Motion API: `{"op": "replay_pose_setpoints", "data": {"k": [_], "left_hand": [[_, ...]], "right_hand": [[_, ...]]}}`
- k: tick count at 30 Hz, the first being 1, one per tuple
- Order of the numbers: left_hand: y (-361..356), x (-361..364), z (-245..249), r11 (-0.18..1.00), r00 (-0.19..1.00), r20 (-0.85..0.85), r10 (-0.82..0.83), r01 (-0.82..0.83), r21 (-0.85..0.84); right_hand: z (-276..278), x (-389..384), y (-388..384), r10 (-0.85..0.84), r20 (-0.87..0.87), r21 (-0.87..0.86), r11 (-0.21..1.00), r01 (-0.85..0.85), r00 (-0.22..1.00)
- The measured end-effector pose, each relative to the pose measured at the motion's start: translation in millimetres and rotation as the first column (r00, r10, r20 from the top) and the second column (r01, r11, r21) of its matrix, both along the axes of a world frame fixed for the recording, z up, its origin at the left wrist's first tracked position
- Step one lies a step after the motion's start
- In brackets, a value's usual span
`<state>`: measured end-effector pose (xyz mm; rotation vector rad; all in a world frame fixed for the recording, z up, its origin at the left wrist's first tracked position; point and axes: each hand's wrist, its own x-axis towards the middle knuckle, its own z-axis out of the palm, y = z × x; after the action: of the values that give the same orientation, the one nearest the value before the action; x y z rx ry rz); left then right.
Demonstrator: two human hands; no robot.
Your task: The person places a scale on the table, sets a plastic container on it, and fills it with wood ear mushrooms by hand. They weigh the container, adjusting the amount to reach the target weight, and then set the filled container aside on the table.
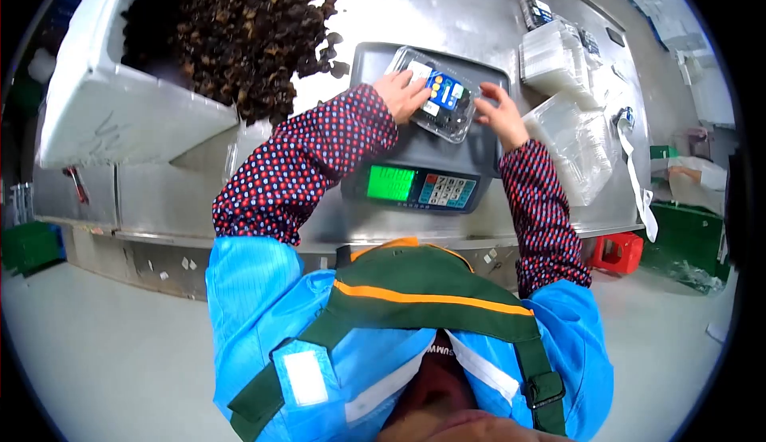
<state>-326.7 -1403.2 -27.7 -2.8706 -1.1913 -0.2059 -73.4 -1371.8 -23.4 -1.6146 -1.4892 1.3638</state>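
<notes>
A clear plastic clamshell box (436, 121) with dark contents lies at a slant on the weighing scale (488, 155), its lid bearing a blue label (444, 91). My left hand (400, 96) rests on the left side of the lid, fingers stretched out towards the label. At the box's right edge is my right hand (503, 116), open, thumb and fingers apart with the fingertips near the rim. Below the platform, the scale's display (390, 183) glows green beside a keypad (448, 190).
Dark, wrinkled mushroom-like pieces (239, 31) spill from a white foam box (136, 119) at left. Stacks of clear plastic trays (554, 57) and lids (574, 143) stand right of the scale. A strip of white labels (628, 151) hangs over the metal table's right edge. A red crate (616, 252) stands below.
</notes>
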Motion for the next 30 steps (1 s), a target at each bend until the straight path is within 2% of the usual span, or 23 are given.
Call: {"op": "replay_pose_setpoints", "data": {"k": [1,4,8,10,12,13,14,15,16,17,18,20,21,22,24,25,26,27,28,29,30], "left_hand": [[0,2,-2,0.999,1.0,-0.005,-0.022,0.022,0.04],[-1,4,8,0.999,1.0,-0.023,-0.018,0.017,-0.037],[-1,12,6,0.998,0.996,-0.09,0.023,-0.027,-0.048],[-2,11,-3,0.998,1.0,-0.026,0.0,0.002,0.066],[-6,13,4,0.99,0.999,-0.05,0.003,0.004,0.138],[-6,15,-2,0.989,1.0,0.017,-0.02,0.017,0.146],[-9,17,-1,0.982,1.0,-0.023,-0.021,0.025,0.185],[-11,18,-1,0.981,0.999,-0.001,-0.036,0.036,0.188],[-12,20,0,0.981,0.999,0.016,-0.049,0.045,0.187],[-12,21,6,0.979,0.999,-0.02,-0.042,0.045,0.198],[-10,23,12,0.987,0.999,-0.031,-0.043,0.048,0.156],[-11,29,26,0.997,0.998,-0.052,-0.029,0.033,0.063],[-10,33,32,0.998,0.998,-0.049,-0.042,0.039,-0.054],[-14,35,37,0.997,0.998,0.064,-0.026,0.031,-0.072],[-14,38,31,0.996,0.99,0.114,-0.085,0.085,0.006],[-15,38,32,0.998,0.989,0.141,-0.035,0.042,-0.045],[-18,39,54,0.993,0.985,0.165,0.054,-0.036,-0.112],[-9,37,48,0.996,0.927,0.364,0.085,-0.086,-0.012],[8,29,49,0.94,0.809,0.578,-0.105,-0.11,0.324],[9,18,65,0.923,0.796,0.605,0.027,-0.253,0.291],[4,6,89,0.875,0.774,0.623,0.111,-0.374,0.308]], "right_hand": [[1,1,-15,-0.052,-0.072,-0.034,0.998,0.049,0.996],[1,-14,-62,-0.109,-0.224,-0.121,0.989,0.083,0.969],[-13,-26,-87,-0.183,-0.402,-0.143,0.98,0.136,0.897],[-18,-28,-91,-0.178,-0.362,-0.117,0.983,0.145,0.915],[-18,-31,-94,-0.156,-0.361,-0.004,0.986,0.165,0.919],[-20,-31,-93,-0.13,-0.365,-0.017,0.991,0.133,0.922],[-25,-31,-93,-0.104,-0.366,-0.036,0.995,0.097,0.925],[-37,-37,-93,-0.091,-0.38,0.079,0.988,0.13,0.921],[-44,-35,-92,-0.085,-0.311,0.056,0.993,0.108,0.947],[-40,-39,-93,-0.093,-0.215,0.139,0.982,0.125,0.972],[-37,-42,-94,-0.106,-0.116,0.218,0.967,0.129,0.988],[-37,-41,-88,-0.153,-0.065,0.265,0.95,0.165,0.986],[-37,-42,-84,-0.171,-0.04,0.285,0.942,0.176,0.984],[-35,-42,-83,-0.192,-0.114,0.214,0.953,0.213,0.975],[-30,-41,-77,-0.242,-0.255,0.06,0.962,0.265,0.936],[-61,-34,-71,-0.266,-0.115,0.218,0.933,0.285,0.957],[-55,-29,-69,-0.298,-0.032,0.24,0.924,0.297,0.954],[-88,-10,-62,-0.306,-0.053,0.153,0.938,0.311,0.951],[-45,-13,-69,-0.327,-0.045,-0.006,0.945,0.327,0.944],[-45,-10,-72,-0.358,-0.175,-0.095,0.933,0.347,0.917],[-39,-8,-74,-0.346,-0.235,-0.111,0.938,0.328,0.908]]}}
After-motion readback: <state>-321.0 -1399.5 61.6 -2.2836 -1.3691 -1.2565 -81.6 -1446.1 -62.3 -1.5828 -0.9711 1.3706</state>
